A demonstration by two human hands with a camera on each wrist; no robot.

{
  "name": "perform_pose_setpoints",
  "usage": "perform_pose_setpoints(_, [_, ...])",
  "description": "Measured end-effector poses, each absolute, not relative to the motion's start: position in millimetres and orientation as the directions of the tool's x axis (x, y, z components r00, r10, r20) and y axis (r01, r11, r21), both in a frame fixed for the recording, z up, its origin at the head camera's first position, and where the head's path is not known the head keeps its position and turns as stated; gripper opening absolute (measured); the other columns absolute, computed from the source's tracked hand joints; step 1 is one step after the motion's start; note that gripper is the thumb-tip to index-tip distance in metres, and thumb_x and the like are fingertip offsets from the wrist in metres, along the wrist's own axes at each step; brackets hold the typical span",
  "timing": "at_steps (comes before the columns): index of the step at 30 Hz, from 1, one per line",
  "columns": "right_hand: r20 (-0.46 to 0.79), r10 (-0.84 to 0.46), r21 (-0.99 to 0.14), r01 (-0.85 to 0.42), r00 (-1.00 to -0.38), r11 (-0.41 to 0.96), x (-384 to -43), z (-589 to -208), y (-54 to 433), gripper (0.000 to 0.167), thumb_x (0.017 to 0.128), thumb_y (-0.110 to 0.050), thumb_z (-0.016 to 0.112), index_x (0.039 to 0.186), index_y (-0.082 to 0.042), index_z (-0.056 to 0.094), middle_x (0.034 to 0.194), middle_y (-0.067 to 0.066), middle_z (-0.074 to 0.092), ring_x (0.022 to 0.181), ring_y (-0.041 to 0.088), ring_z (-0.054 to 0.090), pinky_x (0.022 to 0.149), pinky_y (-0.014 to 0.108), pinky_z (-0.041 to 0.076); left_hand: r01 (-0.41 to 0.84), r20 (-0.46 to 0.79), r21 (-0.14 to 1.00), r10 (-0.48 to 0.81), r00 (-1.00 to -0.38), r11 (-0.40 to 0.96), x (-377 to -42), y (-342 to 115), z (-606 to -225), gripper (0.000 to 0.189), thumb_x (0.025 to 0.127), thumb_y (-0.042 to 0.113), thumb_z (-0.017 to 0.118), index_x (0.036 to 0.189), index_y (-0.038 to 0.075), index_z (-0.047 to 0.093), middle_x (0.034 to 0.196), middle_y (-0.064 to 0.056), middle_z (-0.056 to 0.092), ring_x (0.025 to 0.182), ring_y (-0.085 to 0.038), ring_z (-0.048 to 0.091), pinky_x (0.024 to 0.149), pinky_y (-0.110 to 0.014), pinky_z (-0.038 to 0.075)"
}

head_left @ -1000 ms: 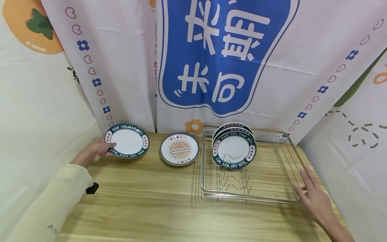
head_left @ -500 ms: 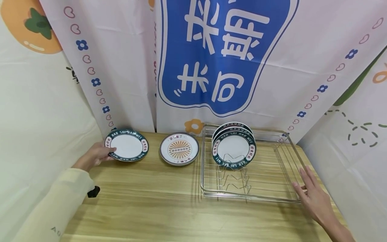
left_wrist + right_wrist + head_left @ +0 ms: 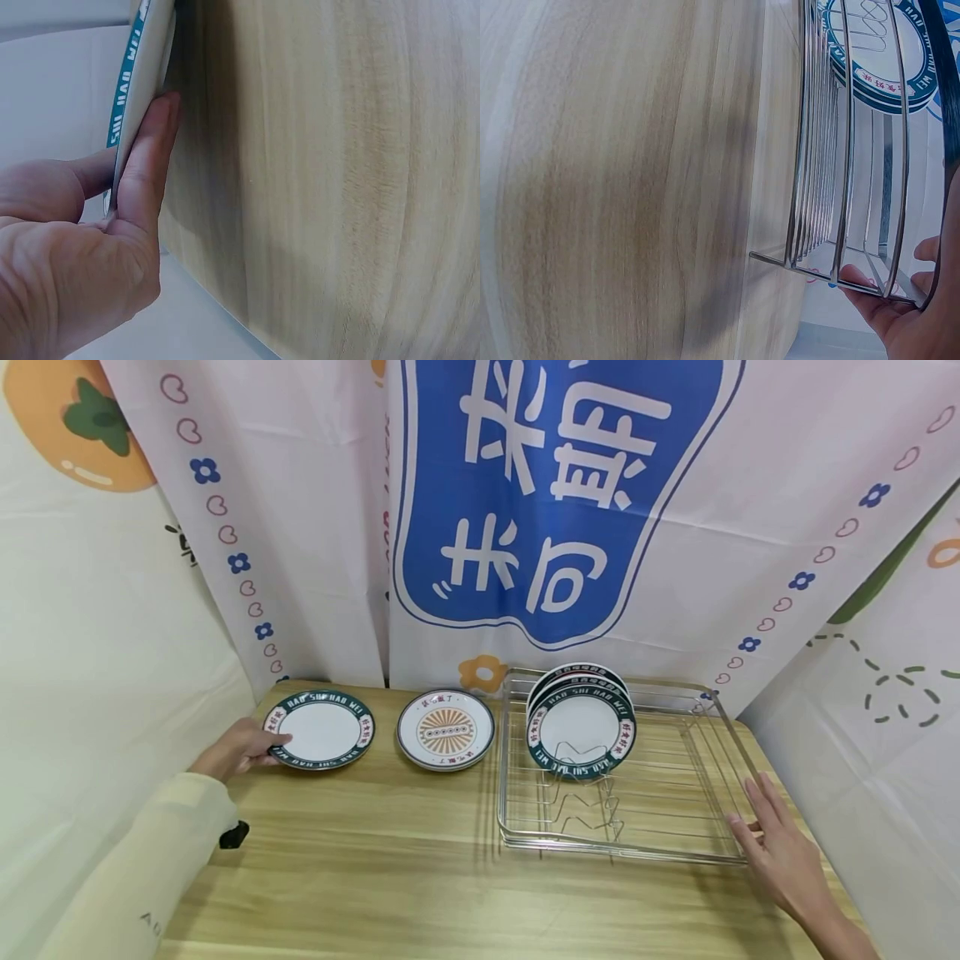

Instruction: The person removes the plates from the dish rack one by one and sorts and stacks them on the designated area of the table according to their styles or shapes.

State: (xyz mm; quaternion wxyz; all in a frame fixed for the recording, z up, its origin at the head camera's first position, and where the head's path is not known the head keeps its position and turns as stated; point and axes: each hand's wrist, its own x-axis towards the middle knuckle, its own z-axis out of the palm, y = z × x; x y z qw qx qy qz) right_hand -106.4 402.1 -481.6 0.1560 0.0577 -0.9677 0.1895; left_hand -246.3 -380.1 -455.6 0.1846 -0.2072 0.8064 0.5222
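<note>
Printed cloth (image 3: 318,535) backs a wood-grain table (image 3: 360,868); green-rimmed plate (image 3: 320,731) left; wire rack (image 3: 570,845) right.

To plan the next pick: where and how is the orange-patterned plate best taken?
Probably pinch the orange-patterned plate by its near rim, coming from the person's side, thumb on top. It lies face up, with a green-rimmed plate close on its left and the rack close on its right.

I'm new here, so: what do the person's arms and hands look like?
The left hand and right hand are gloveless. The left sleeve is pale yellow with dark lettering, a small black piece beside it; the right forearm shows no sleeve.
</note>
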Motion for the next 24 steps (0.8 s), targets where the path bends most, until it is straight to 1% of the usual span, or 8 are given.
perform_pose_setpoints(4, [0.325, -0.052, -0.346, -0.17, -0.944, 0.923, -106.0, -482.5, 403.3, 0.065, 0.108, -0.027, 0.058, 0.162, 0.002, 0.035, 0.17, 0.028, 0.025, 0.089, 0.041, 0.072, 0.059, 0.035, 0.052, -0.526, -0.516, 0.745, -0.145, -0.844, 0.41, -247.4, -379.8, -457.4, 0.025, 0.107, 0.006, 0.059, 0.108, -0.014, 0.044, 0.069, -0.006, 0.064, 0.054, -0.01, 0.068, 0.065, -0.025, 0.062])
perform_pose_setpoints(7, [0.319, -0.048, -0.353, -0.166, -0.946, 0.921, -105.4, -482.7, 403.7, 0.065, 0.109, -0.027, 0.058, 0.162, 0.002, 0.035, 0.17, 0.028, 0.024, 0.089, 0.04, 0.073, 0.059, 0.036, 0.053, -0.541, -0.53, 0.718, -0.16, -0.833, 0.438, -250.1, -380.2, -458.2, 0.027, 0.107, 0.008, 0.061, 0.106, -0.012, 0.044, 0.069, -0.007, 0.063, 0.054, -0.011, 0.069, 0.065, -0.026, 0.062])
perform_pose_setpoints(9, [0.315, -0.047, -0.361, -0.166, -0.948, 0.918, -104.7, -482.4, 403.5, 0.065, 0.109, -0.027, 0.057, 0.162, 0.002, 0.034, 0.17, 0.028, 0.024, 0.089, 0.041, 0.073, 0.06, 0.041, 0.055, -0.545, -0.538, 0.698, -0.162, -0.827, 0.464, -252.7, -381.1, -460.0, 0.028, 0.107, 0.009, 0.061, 0.106, -0.012, 0.043, 0.069, -0.008, 0.063, 0.055, -0.012, 0.07, 0.066, -0.026, 0.063])
perform_pose_setpoints(14, [0.311, -0.047, -0.365, -0.165, -0.949, 0.916, -104.2, -481.3, 402.6, 0.065, 0.109, -0.027, 0.056, 0.163, 0.002, 0.033, 0.171, 0.028, 0.022, 0.089, 0.042, 0.072, 0.062, 0.052, 0.057, -0.544, -0.547, 0.64, -0.176, -0.819, 0.542, -258.0, -379.9, -463.6, 0.033, 0.107, 0.015, 0.062, 0.104, -0.013, 0.043, 0.066, -0.01, 0.064, 0.053, -0.013, 0.069, 0.062, -0.025, 0.061])
perform_pose_setpoints(17, [0.316, -0.049, -0.364, -0.169, -0.947, 0.916, -105.3, -480.7, 402.0, 0.065, 0.109, -0.027, 0.056, 0.163, 0.002, 0.033, 0.171, 0.028, 0.022, 0.089, 0.043, 0.072, 0.062, 0.052, 0.057, -0.559, -0.553, 0.626, -0.195, -0.81, 0.545, -259.1, -378.4, -465.2, 0.036, 0.107, 0.016, 0.063, 0.107, -0.013, 0.043, 0.065, -0.011, 0.066, 0.053, -0.013, 0.069, 0.059, -0.024, 0.06])
perform_pose_setpoints(19, [0.319, -0.05, -0.362, -0.17, -0.946, 0.916, -106.2, -480.6, 401.7, 0.065, 0.109, -0.027, 0.056, 0.163, 0.002, 0.033, 0.171, 0.028, 0.022, 0.09, 0.043, 0.072, 0.062, 0.049, 0.057, -0.568, -0.56, 0.624, -0.198, -0.804, 0.537, -258.5, -378.3, -467.5, 0.037, 0.107, 0.017, 0.063, 0.107, -0.013, 0.042, 0.064, -0.011, 0.066, 0.053, -0.014, 0.07, 0.059, -0.024, 0.06])
perform_pose_setpoints(21, [0.317, -0.053, -0.365, -0.173, -0.947, 0.915, -106.5, -480.6, 401.6, 0.065, 0.109, -0.027, 0.056, 0.163, 0.002, 0.032, 0.171, 0.029, 0.022, 0.09, 0.042, 0.073, 0.06, 0.045, 0.056, -0.577, -0.573, 0.618, -0.196, -0.795, 0.534, -256.8, -378.2, -469.2, 0.037, 0.107, 0.019, 0.064, 0.106, -0.012, 0.043, 0.064, -0.01, 0.065, 0.052, -0.013, 0.069, 0.058, -0.023, 0.06])
perform_pose_setpoints(24, [0.316, -0.054, -0.365, -0.174, -0.947, 0.914, -107.2, -480.3, 401.6, 0.066, 0.109, -0.027, 0.056, 0.163, 0.001, 0.032, 0.171, 0.028, 0.022, 0.09, 0.042, 0.073, 0.059, 0.043, 0.055, -0.569, -0.579, 0.592, -0.191, -0.793, 0.571, -253.8, -378.6, -469.8, 0.04, 0.106, 0.023, 0.065, 0.102, -0.011, 0.047, 0.063, -0.008, 0.064, 0.051, -0.011, 0.068, 0.057, -0.021, 0.058])
